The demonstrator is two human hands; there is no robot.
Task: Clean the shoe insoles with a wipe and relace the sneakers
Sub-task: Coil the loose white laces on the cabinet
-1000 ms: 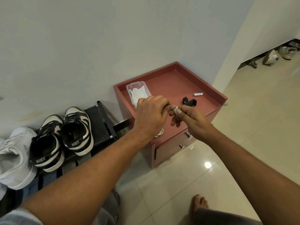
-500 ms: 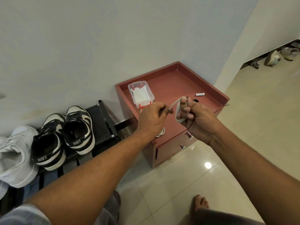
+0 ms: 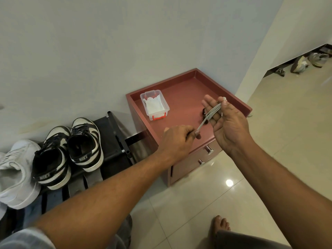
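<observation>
White lace (image 3: 212, 112) pulled taut between the hands, just above the red cabinet's surface (image 3: 181, 97)! The right hand (image 3: 231, 128) has it coiled round near-straight fingers, thumb clamping the tip. The left hand (image 3: 177, 141) pinches the free end, near-left of it. This looks like lace handling ahead of relacing.

Next up, I'd say: carry that lace left to the black-and-white sneakers (image 3: 84, 141) on the black rack (image 3: 115, 126), well apart from the hands, and free an end for the eyelets. Which shoe it belongs to, I can't tell.

Wipes sit in a clear tub (image 3: 155, 105), far left on the surface. A small black object (image 3: 204, 111) lies behind the right hand, and a white sneaker (image 3: 14, 169) crowds the rack's left.
</observation>
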